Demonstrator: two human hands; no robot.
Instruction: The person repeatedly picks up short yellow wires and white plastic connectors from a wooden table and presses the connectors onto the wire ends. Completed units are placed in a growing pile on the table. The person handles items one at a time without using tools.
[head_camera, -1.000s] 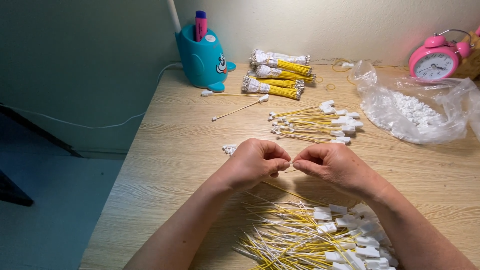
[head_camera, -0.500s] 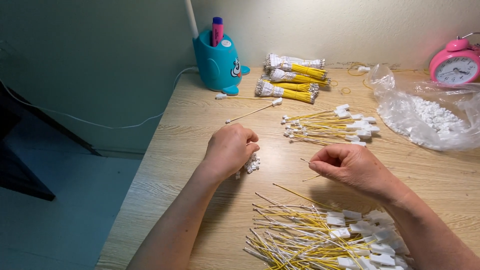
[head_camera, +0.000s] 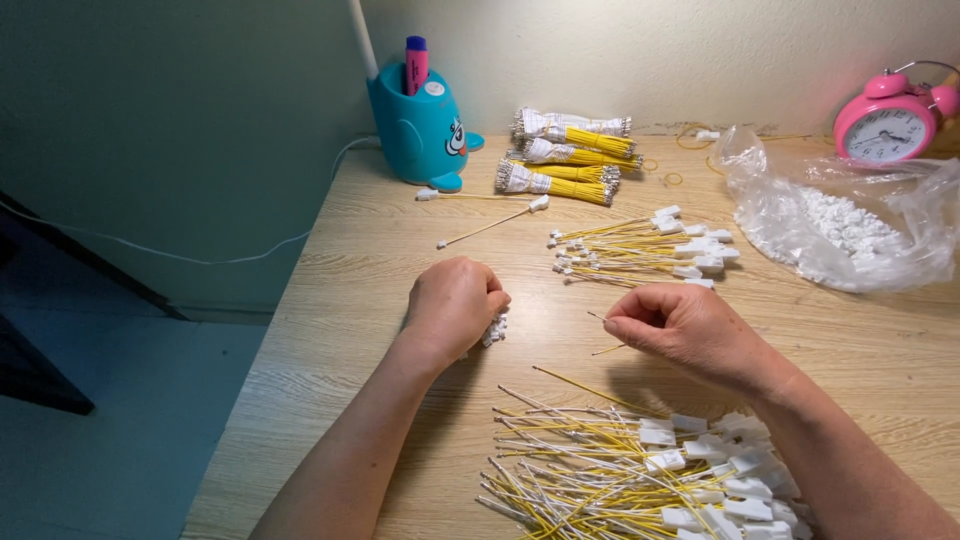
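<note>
Left hand (head_camera: 452, 306): clenched on white connectors (head_camera: 494, 330), mid-desk (head_camera: 350, 300). Right hand (head_camera: 690, 330): pinching one yellow wire (head_camera: 606, 350), right of connectors. Fitted wires (head_camera: 640, 255): small pile behind. Loose wires (head_camera: 600, 470): large pile in front, judged left.

Wooden desk (head_camera: 350, 300) | lying on it: loose yellow wires (head_camera: 610, 475), tagged wires (head_camera: 640, 252), three bound bundles (head_camera: 565, 155), plastic bag (head_camera: 840, 215), teal pen holder (head_camera: 420, 130), pink alarm clock (head_camera: 890, 120)

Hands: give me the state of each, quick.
Left hand: closed, fingers curled over small white connectors on the table.
Right hand: closed, fingers pinching a thin yellow wire.
</note>
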